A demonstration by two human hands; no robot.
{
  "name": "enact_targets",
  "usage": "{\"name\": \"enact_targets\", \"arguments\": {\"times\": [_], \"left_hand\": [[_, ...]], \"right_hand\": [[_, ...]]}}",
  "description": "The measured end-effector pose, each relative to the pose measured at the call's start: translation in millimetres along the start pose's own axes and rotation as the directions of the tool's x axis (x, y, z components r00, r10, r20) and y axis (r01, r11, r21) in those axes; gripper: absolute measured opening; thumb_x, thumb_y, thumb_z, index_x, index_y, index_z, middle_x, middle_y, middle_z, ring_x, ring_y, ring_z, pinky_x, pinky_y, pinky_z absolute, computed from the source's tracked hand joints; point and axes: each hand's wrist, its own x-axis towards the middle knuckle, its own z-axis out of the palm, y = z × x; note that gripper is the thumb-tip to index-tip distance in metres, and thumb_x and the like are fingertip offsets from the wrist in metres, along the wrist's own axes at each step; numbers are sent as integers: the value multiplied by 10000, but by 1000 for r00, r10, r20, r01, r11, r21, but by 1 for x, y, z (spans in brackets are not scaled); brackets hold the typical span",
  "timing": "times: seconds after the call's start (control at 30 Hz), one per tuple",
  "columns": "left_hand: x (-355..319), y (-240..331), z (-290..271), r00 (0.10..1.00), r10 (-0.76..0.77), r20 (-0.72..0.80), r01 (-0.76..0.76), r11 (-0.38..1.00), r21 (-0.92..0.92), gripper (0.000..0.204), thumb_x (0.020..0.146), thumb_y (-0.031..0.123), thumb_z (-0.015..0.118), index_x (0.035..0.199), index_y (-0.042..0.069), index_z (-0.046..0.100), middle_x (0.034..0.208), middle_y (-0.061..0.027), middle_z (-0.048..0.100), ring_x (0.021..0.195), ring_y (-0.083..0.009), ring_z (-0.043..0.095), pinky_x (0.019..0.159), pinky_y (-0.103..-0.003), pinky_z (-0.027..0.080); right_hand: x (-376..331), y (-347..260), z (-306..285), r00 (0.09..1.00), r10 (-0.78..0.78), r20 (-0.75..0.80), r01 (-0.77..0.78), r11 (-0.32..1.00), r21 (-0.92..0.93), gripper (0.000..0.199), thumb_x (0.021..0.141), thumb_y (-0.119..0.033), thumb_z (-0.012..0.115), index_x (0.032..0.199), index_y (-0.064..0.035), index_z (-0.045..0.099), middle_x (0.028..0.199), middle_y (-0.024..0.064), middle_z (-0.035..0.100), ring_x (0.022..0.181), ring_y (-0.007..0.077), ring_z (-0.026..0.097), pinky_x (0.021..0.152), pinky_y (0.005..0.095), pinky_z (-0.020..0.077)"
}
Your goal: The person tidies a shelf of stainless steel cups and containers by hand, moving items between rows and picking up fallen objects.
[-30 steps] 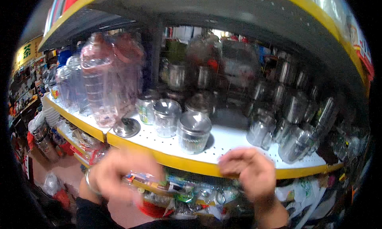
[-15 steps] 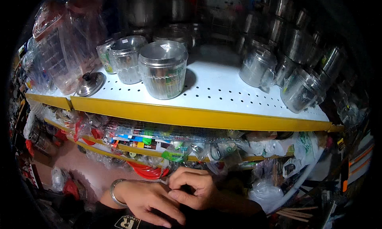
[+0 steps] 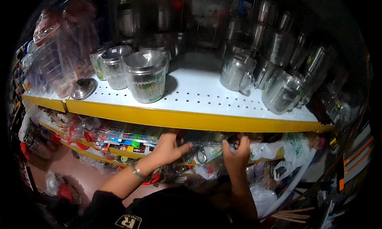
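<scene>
Head view: left hand [image 3: 167, 149] and right hand [image 3: 235, 155] both reach under the yellow shelf [image 3: 191, 119], fingers curled on a clear plastic packet [image 3: 205, 143].

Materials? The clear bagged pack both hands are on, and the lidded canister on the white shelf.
Clear bagged pack: looks like thin glossy plastic film, judging by wrinkles and glare; contents unclear. Lidded canister: probably polished steel lid on a ribbed glass or clear plastic body, reflective. Left hand and right hand grip the pack.

- A housewares shop with crowded stock.
- A white pegboard shelf [image 3: 207, 97] with a yellow front edge carries rows of steel canisters [image 3: 145, 81] and mugs [image 3: 238, 72].
- Plastic-wrapped containers [image 3: 59, 54] stand at left.
- Bagged small goods [image 3: 119, 135] fill the lower shelf.
</scene>
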Motion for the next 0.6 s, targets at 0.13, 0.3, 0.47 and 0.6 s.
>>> {"name": "enact_targets", "arguments": {"times": [0.13,0.3,0.47,0.6], "left_hand": [[99,-97,85,827,515,-224,-490,857,162,522,883,365,759,1280,49,634,1163,-189,683,1048,-349,661,897,-450,530],[146,-92,95,706,684,-186,-555,697,454,552,941,435,683,1342,67,590,1291,-161,635,1130,-317,625,965,-419,514],[145,-89,75,795,597,-108,-554,787,271,598,911,456,715,1346,68,587,1318,-168,619,1151,-312,618,977,-415,510],[139,-82,64,835,548,-50,-535,830,156,635,886,474,740,1349,68,584,1339,-174,607,1167,-308,613,987,-412,506]], "right_hand": [[13,35,39,992,-97,84,113,970,-214,656,757,-281,843,1241,74,579,1029,349,643,948,519,638,833,558,527],[26,46,62,996,-21,87,42,969,-242,798,745,-423,878,1278,80,560,1015,334,680,917,519,666,797,548,547],[30,51,61,953,-297,-65,275,933,-232,818,726,-383,903,1308,74,555,1175,307,658,1043,496,650,900,536,528],[25,52,59,989,-122,-81,116,991,-72,848,670,-344,937,1307,67,558,1175,311,655,1060,496,643,922,531,516]]}}
